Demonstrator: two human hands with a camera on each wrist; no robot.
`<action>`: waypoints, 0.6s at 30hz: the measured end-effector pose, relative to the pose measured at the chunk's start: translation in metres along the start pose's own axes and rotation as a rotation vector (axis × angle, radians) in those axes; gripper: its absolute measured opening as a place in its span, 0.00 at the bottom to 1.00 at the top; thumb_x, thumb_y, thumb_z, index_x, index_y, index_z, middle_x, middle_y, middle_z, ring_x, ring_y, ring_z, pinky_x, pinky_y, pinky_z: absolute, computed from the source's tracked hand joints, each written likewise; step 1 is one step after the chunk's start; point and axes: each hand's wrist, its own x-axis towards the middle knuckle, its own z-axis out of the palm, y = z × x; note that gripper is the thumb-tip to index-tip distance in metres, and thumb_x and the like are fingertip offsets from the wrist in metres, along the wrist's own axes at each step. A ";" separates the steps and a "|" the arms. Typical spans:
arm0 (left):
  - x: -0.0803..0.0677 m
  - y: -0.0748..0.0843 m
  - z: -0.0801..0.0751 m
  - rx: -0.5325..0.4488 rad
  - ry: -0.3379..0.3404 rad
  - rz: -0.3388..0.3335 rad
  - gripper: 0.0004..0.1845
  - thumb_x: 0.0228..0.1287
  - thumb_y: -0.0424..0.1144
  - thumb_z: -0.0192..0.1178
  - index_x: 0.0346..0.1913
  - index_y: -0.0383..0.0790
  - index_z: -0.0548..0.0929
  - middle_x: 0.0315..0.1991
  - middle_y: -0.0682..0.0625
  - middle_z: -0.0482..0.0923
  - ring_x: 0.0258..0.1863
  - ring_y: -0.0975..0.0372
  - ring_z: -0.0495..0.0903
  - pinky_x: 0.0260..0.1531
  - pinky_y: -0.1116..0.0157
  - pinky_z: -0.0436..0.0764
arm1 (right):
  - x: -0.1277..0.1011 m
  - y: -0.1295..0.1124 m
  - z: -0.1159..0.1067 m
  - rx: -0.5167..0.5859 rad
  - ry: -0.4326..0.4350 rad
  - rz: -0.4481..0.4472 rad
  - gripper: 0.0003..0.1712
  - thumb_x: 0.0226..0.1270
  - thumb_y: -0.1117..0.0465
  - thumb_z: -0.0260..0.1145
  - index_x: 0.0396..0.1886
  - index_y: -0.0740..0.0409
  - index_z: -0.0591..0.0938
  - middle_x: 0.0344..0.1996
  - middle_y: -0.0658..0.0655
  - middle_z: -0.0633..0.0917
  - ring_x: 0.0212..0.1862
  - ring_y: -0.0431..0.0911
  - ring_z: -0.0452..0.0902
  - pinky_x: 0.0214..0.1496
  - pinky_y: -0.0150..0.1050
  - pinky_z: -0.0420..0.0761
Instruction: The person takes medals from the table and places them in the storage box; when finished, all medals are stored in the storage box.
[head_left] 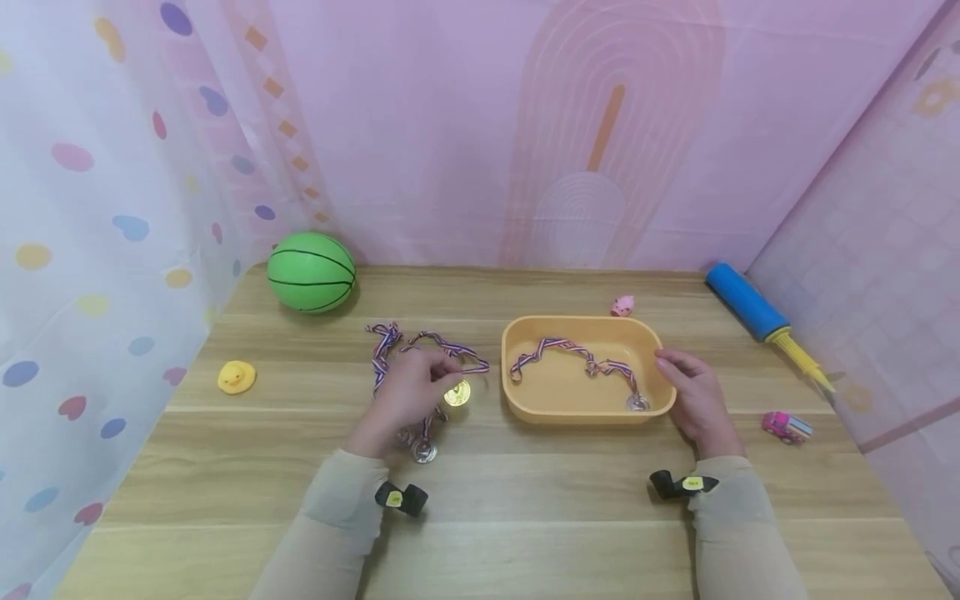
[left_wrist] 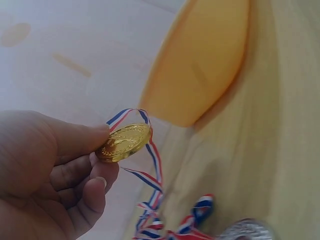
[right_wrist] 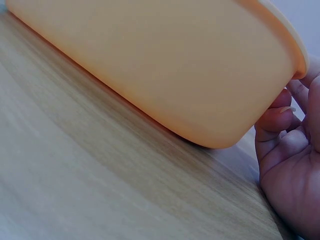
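Shiny round gold medal point(left_wrist: 129, 142), edge pinched by left hand point(head_left: 411, 387), wants a gentle, snag-free lift; curled right hand point(head_left: 697, 396) apparently grips oblong orange plastic tub point(head_left: 581, 417).

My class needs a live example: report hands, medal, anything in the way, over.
Left hand pinching gold medal, outside tub. Right hand holding tub. Only ribbon seen between medal and tub.
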 end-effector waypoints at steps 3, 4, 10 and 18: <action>0.005 0.001 -0.007 0.009 0.036 0.037 0.03 0.59 0.37 0.66 0.34 0.41 0.86 0.26 0.55 0.81 0.26 0.64 0.76 0.31 0.64 0.75 | 0.000 0.000 -0.001 0.011 -0.005 -0.008 0.10 0.67 0.65 0.63 0.47 0.59 0.84 0.49 0.53 0.78 0.53 0.43 0.74 0.55 0.34 0.76; 0.008 0.002 -0.011 0.008 0.040 0.039 0.03 0.60 0.37 0.66 0.34 0.42 0.86 0.26 0.55 0.81 0.26 0.64 0.76 0.31 0.64 0.75 | 0.000 0.000 -0.001 0.014 -0.005 -0.008 0.10 0.67 0.65 0.63 0.47 0.59 0.84 0.49 0.52 0.78 0.53 0.43 0.74 0.55 0.34 0.76; 0.026 0.012 -0.039 -0.053 -0.003 0.010 0.06 0.63 0.37 0.63 0.38 0.38 0.85 0.30 0.47 0.82 0.26 0.60 0.75 0.27 0.64 0.76 | 0.000 0.002 -0.001 0.004 0.012 -0.010 0.09 0.67 0.64 0.64 0.46 0.57 0.84 0.49 0.52 0.78 0.53 0.43 0.74 0.55 0.33 0.76; 0.048 0.036 -0.079 0.008 0.079 0.042 0.07 0.62 0.42 0.65 0.37 0.42 0.85 0.28 0.50 0.82 0.25 0.59 0.76 0.26 0.63 0.75 | 0.002 0.001 0.000 -0.012 0.024 0.002 0.10 0.67 0.64 0.64 0.46 0.57 0.84 0.49 0.52 0.78 0.53 0.42 0.74 0.54 0.32 0.76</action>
